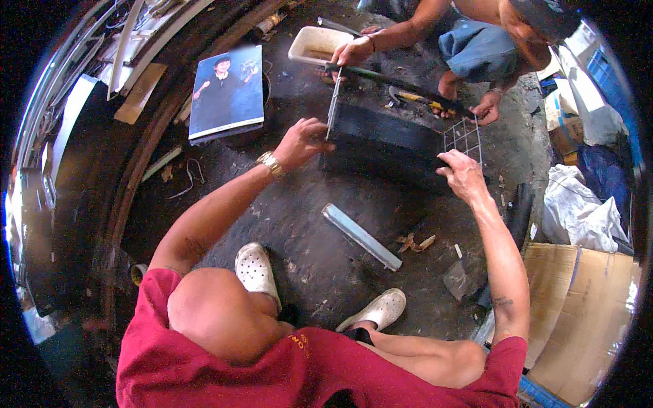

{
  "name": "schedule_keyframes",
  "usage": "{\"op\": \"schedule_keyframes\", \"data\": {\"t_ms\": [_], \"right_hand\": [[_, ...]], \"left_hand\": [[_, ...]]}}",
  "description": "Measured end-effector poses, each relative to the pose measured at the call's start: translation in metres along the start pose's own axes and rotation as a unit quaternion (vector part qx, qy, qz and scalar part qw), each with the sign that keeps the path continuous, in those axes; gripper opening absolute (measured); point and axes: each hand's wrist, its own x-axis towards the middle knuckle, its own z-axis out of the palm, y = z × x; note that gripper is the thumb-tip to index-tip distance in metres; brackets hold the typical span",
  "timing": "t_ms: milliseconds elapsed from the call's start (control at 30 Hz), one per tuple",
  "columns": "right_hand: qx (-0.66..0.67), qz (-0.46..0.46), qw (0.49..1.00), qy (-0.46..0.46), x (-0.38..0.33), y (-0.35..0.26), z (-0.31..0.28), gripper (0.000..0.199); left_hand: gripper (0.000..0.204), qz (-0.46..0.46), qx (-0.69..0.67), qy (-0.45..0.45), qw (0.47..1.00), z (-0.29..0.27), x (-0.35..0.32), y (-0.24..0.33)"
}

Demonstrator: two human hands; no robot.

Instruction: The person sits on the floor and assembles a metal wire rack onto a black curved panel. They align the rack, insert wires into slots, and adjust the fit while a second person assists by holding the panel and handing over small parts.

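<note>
A long black box-like piece (388, 132) lies on the floor in front of me, with a wire grid (334, 102) upright at its left end and another wire grid (464, 139) at its right. My left hand (305, 143), with a metal watch at the wrist, pinches the lower part of the left grid. At the near lower edge of the right grid, my right hand (464, 173) has its fingers curled on the wire. Across from me a co-worker's hand (354, 53) grips the left grid's top, and their other hand (486, 109) touches the right grid's top. A dark bar (394, 83) spans between the grids.
A yellow-and-black tool (411, 98) lies behind the box. Farther off is a whitish tub (316, 44). A picture panel (226, 95) rests at left. A grey metal strip (360, 236) lies near my white clogs (257, 272). Cardboard (578, 306) and a white sack (578, 211) line the right.
</note>
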Motion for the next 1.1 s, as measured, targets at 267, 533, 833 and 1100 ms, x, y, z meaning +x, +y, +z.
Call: {"op": "schedule_keyframes", "data": {"t_ms": [267, 533, 833, 1100], "right_hand": [[-0.048, 0.003, 0.999, -0.008, 0.0009, 0.0034, 0.0037, 0.029], [-0.024, 0.001, 1.000, -0.009, -0.0048, 0.0037, 0.0083, 0.032], [-0.021, 0.015, 1.000, -0.013, -0.0076, 0.0001, 0.0060, 0.027], [-0.015, 0.024, 1.000, -0.008, -0.0081, -0.0038, 0.0036, 0.029]], "left_hand": [[0.039, 0.008, -0.004, -0.005, 1.000, -0.0016, -0.0018, 0.0020], [0.041, -0.006, -0.013, -0.018, 1.000, 0.0029, -0.0048, -0.0031], [0.037, -0.022, -0.033, -0.007, 0.999, 0.0021, -0.0039, 0.0033], [0.041, -0.019, -0.016, 0.000, 1.000, 0.0046, -0.0038, -0.0045]]}}
